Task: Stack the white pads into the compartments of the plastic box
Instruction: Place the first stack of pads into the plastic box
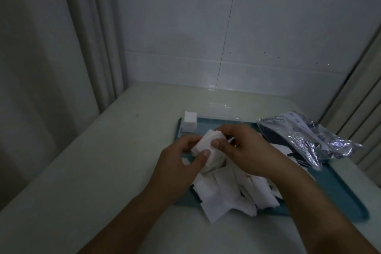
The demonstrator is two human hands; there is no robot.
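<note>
- Your left hand (181, 156) and right hand (241, 146) both pinch one bundle (208, 150) of white pads, thumbs on top and fingers curled round it, above the tray (340, 187).
- The box (218, 118), clear and hard to make out, sits at the tray's far edge; one stack (190, 122) already stands at its left end.
- A loose pile (231, 194) lies on the tray beneath your wrists, so most of the stacking looks still to do.
- A foil bag (309, 136) lies to the right.
</note>
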